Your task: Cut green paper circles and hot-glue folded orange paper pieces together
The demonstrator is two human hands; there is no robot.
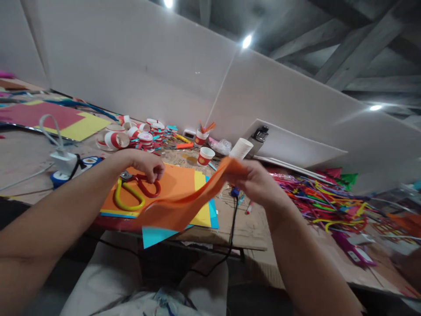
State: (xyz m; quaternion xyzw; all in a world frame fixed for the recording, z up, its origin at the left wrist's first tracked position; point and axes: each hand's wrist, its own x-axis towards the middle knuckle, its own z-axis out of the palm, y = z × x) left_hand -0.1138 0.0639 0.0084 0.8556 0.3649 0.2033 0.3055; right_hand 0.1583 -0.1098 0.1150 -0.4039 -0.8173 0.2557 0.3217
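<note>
An orange paper sheet (184, 206) hangs, bent and blurred, from my right hand (251, 181), which grips its upper right edge. My left hand (149, 166) is closed, its fingertips at the red loop of the scissors (130, 202). The other loop is yellow, and the blades are partly hidden behind my hand. Beneath the scissors lies a stack of coloured paper (179, 177), orange on top, with yellow and blue sheets showing at the edges. One blue corner sticks out past the table's front edge.
Behind the stack stand a paper cup (206, 156), a cup of pens (201, 137) and stacked white cups (241, 149). Red-white cup pieces (116, 139) pile up at left, near a white charger (63, 160). Pipe cleaners (315, 197) heap at right. A black cable (234, 224) crosses the table's front edge.
</note>
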